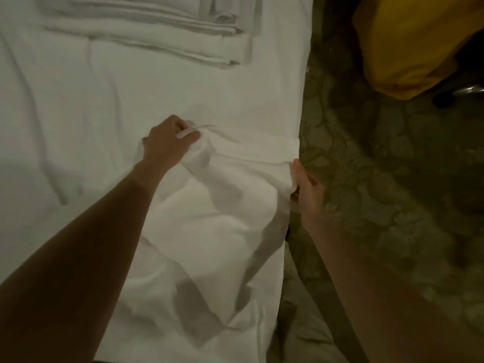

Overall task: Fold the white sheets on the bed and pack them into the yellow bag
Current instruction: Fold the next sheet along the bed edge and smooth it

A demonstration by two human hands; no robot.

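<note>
A loose white sheet [214, 218] lies rumpled on the near part of the bed. My left hand [167, 142] grips a bunched edge of it near the bed's middle. At the bed's right edge my right hand [306, 187] pinches another edge of the same sheet. The cloth sags in folds between the two hands. A stack of folded white sheets [146, 30] rests at the far end of the bed. The yellow bag [408, 45] stands on the floor at the upper right, beyond the bed's edge.
The bed [65, 106] is covered in white and fills the left two thirds of the view. Patterned green carpet [392, 192] runs along its right side. A dark object with a shiny part [466, 93] sits under the yellow bag.
</note>
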